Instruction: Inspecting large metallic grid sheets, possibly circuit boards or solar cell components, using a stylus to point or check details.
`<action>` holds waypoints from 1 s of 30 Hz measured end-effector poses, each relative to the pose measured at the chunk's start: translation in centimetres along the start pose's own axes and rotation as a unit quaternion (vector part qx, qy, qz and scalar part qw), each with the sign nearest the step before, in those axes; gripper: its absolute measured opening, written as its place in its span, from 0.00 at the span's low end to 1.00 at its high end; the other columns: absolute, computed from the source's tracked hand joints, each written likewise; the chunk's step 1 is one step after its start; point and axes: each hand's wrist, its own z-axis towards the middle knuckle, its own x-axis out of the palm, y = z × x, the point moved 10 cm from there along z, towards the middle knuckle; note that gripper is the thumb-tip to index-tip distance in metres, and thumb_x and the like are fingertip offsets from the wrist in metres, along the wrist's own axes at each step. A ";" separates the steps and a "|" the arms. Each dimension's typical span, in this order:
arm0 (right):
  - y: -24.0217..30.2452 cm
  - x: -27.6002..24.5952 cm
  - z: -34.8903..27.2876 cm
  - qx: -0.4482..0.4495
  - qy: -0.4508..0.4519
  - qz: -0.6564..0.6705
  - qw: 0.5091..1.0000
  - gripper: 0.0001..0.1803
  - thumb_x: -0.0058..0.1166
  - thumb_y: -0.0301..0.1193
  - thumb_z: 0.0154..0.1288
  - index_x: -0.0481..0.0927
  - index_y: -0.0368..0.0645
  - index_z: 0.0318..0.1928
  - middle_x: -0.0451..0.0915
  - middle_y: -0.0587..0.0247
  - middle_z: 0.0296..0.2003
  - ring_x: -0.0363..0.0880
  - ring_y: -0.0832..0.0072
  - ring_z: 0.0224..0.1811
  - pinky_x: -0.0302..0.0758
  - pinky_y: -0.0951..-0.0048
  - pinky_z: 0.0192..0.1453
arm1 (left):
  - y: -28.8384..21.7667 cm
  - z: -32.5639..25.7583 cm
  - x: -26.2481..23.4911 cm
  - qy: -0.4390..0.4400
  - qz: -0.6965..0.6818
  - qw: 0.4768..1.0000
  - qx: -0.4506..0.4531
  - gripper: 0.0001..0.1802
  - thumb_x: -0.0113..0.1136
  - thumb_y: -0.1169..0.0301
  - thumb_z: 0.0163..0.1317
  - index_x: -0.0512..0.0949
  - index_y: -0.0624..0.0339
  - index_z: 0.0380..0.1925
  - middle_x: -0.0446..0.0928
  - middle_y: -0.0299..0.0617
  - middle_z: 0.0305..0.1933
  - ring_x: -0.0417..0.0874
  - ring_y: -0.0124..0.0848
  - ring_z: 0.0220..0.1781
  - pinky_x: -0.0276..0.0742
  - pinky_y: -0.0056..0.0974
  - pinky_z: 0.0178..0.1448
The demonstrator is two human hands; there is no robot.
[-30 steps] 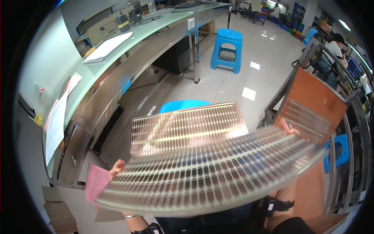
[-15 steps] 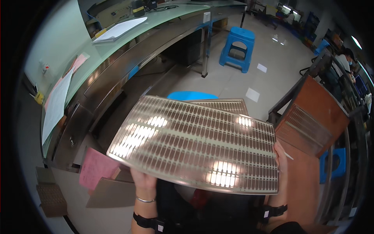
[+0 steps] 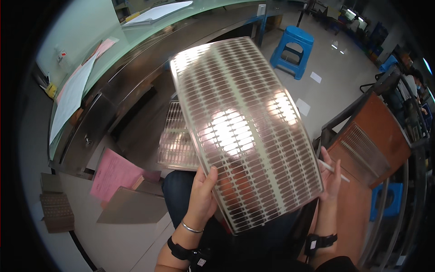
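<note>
A large thin circuit board panel (image 3: 260,154) with rows of small coppery strips is tilted up in front of me, glare shining off it. My left hand (image 3: 203,192) grips its lower left edge, thumb on the front face and the other fingers hidden behind. At the panel's lower right edge is my right hand (image 3: 331,181), with a slim white pen-like stick (image 3: 327,166) lodged among its fingers. Whether this hand also presses on the panel is hard to tell. Behind the panel, to the left, a second similar panel (image 3: 174,136) is partly hidden.
A glass-topped bench (image 3: 106,72) with papers curves along the left. Pink sheets (image 3: 115,174) and a grey board (image 3: 131,206) are at lower left. On the right, another panel (image 3: 362,143) leans on a reddish-brown board (image 3: 392,131). A blue stool (image 3: 292,52) stands ahead; a person sits far right.
The panel has turned from lying sideways to standing steeply, its far end raised. My left hand has moved right and its thumb now shows on the front. The second panel shows at left.
</note>
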 end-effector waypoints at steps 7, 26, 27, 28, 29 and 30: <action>-1.3 2.8 2.2 0.010 -0.032 -0.300 0.953 0.22 0.41 0.33 0.69 0.63 0.31 0.58 0.76 0.59 0.46 0.75 0.81 0.44 0.72 0.80 0.47 | -1.3 1.0 -0.1 -0.023 0.110 0.994 0.011 0.20 0.42 0.62 0.70 0.67 0.65 0.54 0.73 0.41 0.51 0.73 0.26 0.51 0.69 0.29 0.54; -1.3 4.9 2.0 -0.034 -0.033 -0.361 0.931 0.26 0.45 0.36 0.67 0.65 0.31 0.59 0.74 0.56 0.50 0.72 0.76 0.51 0.66 0.79 0.55 | -2.8 1.5 -3.0 -0.091 0.163 0.977 0.100 0.18 0.41 0.61 0.70 0.75 0.66 0.36 0.76 0.34 0.31 0.73 0.17 0.29 0.70 0.23 0.35; -1.1 4.5 1.9 -0.033 -0.039 -0.356 0.933 0.26 0.45 0.37 0.67 0.65 0.31 0.59 0.74 0.56 0.50 0.71 0.76 0.51 0.66 0.79 0.55 | -2.8 1.5 -2.4 -0.098 0.157 0.977 0.102 0.18 0.41 0.62 0.70 0.75 0.66 0.37 0.76 0.34 0.31 0.73 0.17 0.29 0.70 0.23 0.35; -1.1 4.2 1.8 -0.032 -0.045 -0.350 0.935 0.26 0.45 0.37 0.67 0.64 0.31 0.59 0.74 0.56 0.51 0.71 0.76 0.51 0.66 0.79 0.55 | -2.9 1.4 -2.2 -0.105 0.151 0.977 0.104 0.18 0.42 0.62 0.70 0.75 0.66 0.37 0.76 0.33 0.31 0.72 0.17 0.30 0.70 0.24 0.36; -1.1 4.1 1.8 -0.031 -0.043 -0.349 0.936 0.26 0.45 0.37 0.67 0.64 0.31 0.59 0.74 0.56 0.51 0.71 0.76 0.51 0.66 0.79 0.55 | -2.8 1.4 -2.5 -0.108 0.153 0.977 0.106 0.18 0.42 0.62 0.70 0.75 0.66 0.37 0.76 0.33 0.31 0.72 0.17 0.30 0.70 0.24 0.36; -1.1 4.1 1.7 -0.029 -0.043 -0.354 0.934 0.26 0.45 0.36 0.67 0.64 0.31 0.60 0.74 0.57 0.51 0.71 0.76 0.51 0.66 0.79 0.55 | -2.8 1.5 -2.5 -0.094 0.164 0.976 0.111 0.18 0.42 0.62 0.70 0.75 0.66 0.37 0.76 0.33 0.31 0.72 0.17 0.30 0.69 0.24 0.36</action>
